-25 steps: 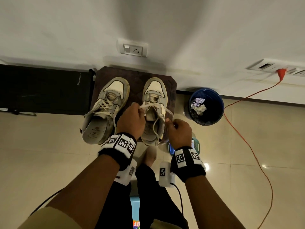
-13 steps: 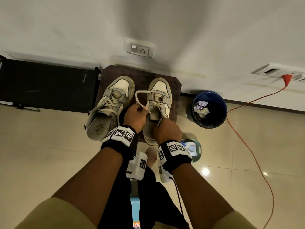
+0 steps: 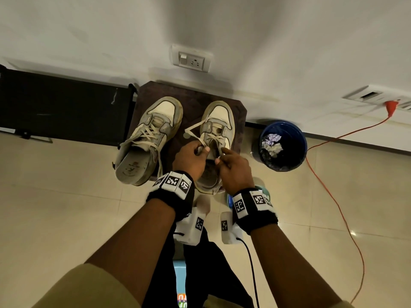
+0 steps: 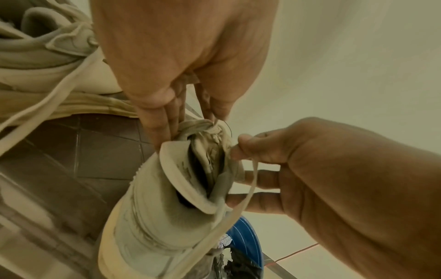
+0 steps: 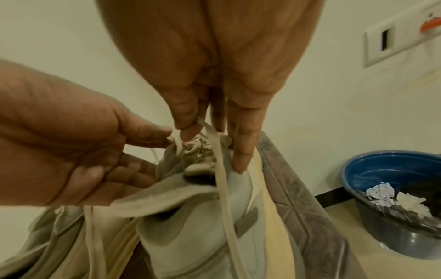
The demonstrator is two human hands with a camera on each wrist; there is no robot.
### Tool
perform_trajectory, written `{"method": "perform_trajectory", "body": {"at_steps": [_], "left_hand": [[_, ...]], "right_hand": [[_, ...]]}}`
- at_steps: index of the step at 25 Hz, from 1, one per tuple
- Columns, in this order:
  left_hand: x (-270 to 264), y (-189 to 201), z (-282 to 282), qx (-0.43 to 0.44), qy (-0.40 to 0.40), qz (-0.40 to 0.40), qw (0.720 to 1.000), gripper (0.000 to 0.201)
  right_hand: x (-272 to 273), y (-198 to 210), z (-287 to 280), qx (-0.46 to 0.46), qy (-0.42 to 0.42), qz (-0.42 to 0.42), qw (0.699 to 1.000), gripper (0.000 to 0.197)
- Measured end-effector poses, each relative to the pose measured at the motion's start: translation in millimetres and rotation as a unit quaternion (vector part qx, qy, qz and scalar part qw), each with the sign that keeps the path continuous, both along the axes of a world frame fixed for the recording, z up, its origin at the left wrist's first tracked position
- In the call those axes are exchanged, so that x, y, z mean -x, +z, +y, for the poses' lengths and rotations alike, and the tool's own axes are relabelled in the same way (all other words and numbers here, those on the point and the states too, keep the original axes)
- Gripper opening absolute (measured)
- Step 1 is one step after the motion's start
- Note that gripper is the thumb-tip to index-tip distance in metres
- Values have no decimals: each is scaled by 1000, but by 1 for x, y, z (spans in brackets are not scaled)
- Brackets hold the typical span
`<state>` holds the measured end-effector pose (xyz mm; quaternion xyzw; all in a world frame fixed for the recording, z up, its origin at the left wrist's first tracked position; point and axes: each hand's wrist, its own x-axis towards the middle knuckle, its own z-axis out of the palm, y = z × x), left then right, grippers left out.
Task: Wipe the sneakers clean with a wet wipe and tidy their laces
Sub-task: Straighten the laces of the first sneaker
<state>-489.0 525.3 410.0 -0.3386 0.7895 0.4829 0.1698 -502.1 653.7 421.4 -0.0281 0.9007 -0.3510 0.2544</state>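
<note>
Two worn grey and cream sneakers stand on a dark brown stool (image 3: pixel 191 101). The left sneaker (image 3: pixel 146 143) has loose laces hanging over its side. Both hands work over the right sneaker (image 3: pixel 219 127) at its tongue. My left hand (image 3: pixel 191 155) pinches a lace loop (image 3: pixel 192 130) that sticks out toward the left. My right hand (image 3: pixel 231 166) pinches the other lace end between thumb and forefinger. In the left wrist view that lace (image 4: pixel 238 203) trails down past the sneaker's heel (image 4: pixel 155 217). The right wrist view shows the same lace (image 5: pixel 222 179) running down over the collar.
A blue bucket (image 3: pixel 282 145) with crumpled wipes stands on the floor right of the stool. An orange cable (image 3: pixel 333 185) runs across the tiles from a wall plug. A black bench (image 3: pixel 62 107) lies left of the stool, along the wall.
The hands, first spread apart with the laces pulled sideways, have come together over the right sneaker's tongue. A lace loop now stands out from my left hand.
</note>
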Motion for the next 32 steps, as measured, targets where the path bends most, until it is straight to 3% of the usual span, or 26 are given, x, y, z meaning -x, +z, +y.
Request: {"method": "perform_trajectory", "body": {"at_steps": [4,8,10,13,15,17,19,23,25,29,32], "left_hand": [[0,2,7,26,31,-4,999,19],[6,5,5,-24,61,10,998,21],[10,7,1,-52,73,28,996,21],[16,8,-3,-90,92,33,991,18],[17,11,-3,-133,112,40,984,22],[17,10,-5,-167,118,46,978,37],[15,8,-6,-186,110,52,975,45],[13,6,-12,-193,133,66,970,45],[14,6,-14,-200,151,65,966,38],[16,7,-19,-200,165,66,964,32],[15,3,-21,-190,197,77,959,30]], "right_hand": [[5,1,5,62,8,-74,995,15],[6,-3,-4,31,-9,38,999,19],[12,0,-12,133,-71,30,988,21],[27,5,-15,261,-185,-56,946,28],[35,1,-13,207,-174,-60,961,38],[34,-4,-13,107,-86,-10,990,43],[29,-7,-14,40,0,27,999,37],[23,-9,-17,-77,160,114,978,27],[21,-10,-19,-135,198,128,963,27],[16,-12,-16,-123,164,157,966,21],[21,-13,-8,36,-15,93,995,18]]}}
